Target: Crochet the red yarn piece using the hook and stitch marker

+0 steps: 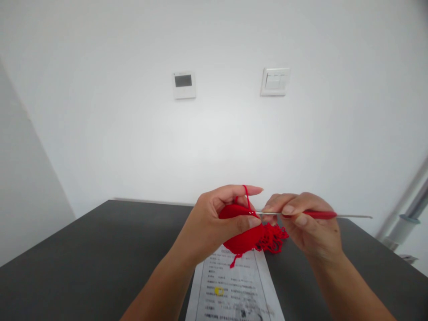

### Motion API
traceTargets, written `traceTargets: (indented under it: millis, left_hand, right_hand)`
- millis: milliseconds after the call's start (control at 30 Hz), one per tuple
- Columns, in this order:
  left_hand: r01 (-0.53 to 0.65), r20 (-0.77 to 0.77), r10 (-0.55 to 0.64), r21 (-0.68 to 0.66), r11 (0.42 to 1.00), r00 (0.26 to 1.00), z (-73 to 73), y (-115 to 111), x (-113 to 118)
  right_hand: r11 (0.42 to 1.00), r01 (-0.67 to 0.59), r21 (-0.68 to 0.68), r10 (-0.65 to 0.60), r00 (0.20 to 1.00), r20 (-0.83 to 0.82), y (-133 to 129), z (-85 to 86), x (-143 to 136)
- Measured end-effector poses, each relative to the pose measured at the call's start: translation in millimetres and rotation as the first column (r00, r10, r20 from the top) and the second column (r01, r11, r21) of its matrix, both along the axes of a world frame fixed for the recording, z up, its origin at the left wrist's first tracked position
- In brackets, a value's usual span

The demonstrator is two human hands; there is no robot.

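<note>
My left hand (214, 220) pinches a red crocheted piece (242, 238) between thumb and fingers, and a strand of red yarn loops over its raised index finger. In my right hand (312, 223) is a crochet hook (323, 215) with a red handle, held level. The hook's metal shaft reaches left to the upper edge of the red piece, beside my left thumb; its tip is too small to make out. A short red tail hangs below the piece. Loose curly red yarn (273, 238) lies behind, between my hands.
A printed paper sheet (234, 285) with a small yellow mark lies on the dark table (83, 258) beneath my hands. The white wall behind carries a thermostat panel (183, 85) and a switch plate (275, 82). Pipes (406, 223) stand at the right edge.
</note>
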State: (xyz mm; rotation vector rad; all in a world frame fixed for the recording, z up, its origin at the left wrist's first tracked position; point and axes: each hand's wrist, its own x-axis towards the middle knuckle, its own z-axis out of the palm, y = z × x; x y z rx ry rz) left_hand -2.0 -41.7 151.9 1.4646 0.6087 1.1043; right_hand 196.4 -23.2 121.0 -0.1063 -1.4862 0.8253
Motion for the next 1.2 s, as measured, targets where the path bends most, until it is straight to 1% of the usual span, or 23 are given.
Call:
traceTargets:
  millis: [100,233,367,467,633,733,900,967,1033,1100,1167,1200]
  left_hand:
    - [0.015,0.003,-0.015,-0.025,1.0,1.0,0.8,0,-2]
    - [0.085,0.035,-0.084,-0.058,0.995,0.996,0.2,2,-5]
    - [0.182,0.143,-0.166,-0.11,0.977,0.976,-1.3,5,-4]
    - [0.234,0.199,-0.2,-0.167,0.958,0.96,-2.1,8,-3]
    - [0.325,0.226,-0.274,-0.236,0.916,0.935,-4.0,14,-2]
    - [0.358,0.207,-0.313,-0.234,0.904,0.927,-4.7,17,-4]
    - [0.34,0.102,-0.325,-0.208,0.917,0.94,-2.7,18,-12]
    - [0.358,0.079,-0.35,-0.206,0.911,0.934,-2.6,20,-13]
    - [0.405,0.08,-0.397,-0.21,0.89,0.914,-3.9,23,-13]
    - [0.449,0.099,-0.438,-0.205,0.87,0.894,-6.0,26,-12]
    - [0.458,0.106,-0.446,-0.196,0.867,0.889,-7.7,27,-12]
    - [0.445,0.093,-0.435,-0.194,0.874,0.895,-8.0,28,-12]
  right_hand:
    - [1.0,0.029,0.004,-0.029,1.0,-0.003,-1,0.6,0]
    - [1.0,0.007,0.007,-0.007,1.0,0.017,-1,0.8,0]
    - [1.0,-0.006,0.009,0.006,0.999,0.048,-2,0.3,3]
    - [0.999,0.004,0.049,-0.009,0.995,0.1,-2,0.8,7]
    - [0.987,0.031,0.157,-0.066,0.973,0.221,-5,4.6,18]
    - [0.989,0.028,0.145,-0.06,0.973,0.225,-7,6.4,19]
    - [0.998,-0.063,-0.023,0.066,0.985,0.158,-7,5.0,12]
    - [0.994,-0.091,-0.063,0.1,0.983,0.155,-7,4.8,11]
    - [0.994,-0.1,-0.049,0.107,0.981,0.164,-8,5.8,12]
    - [0.996,-0.086,-0.002,0.085,0.976,0.201,-9,8.0,14]
    - [0.997,-0.061,0.041,0.05,0.969,0.24,-11,10.5,16]
    - [0.998,-0.044,0.047,0.031,0.969,0.247,-12,11.5,17]
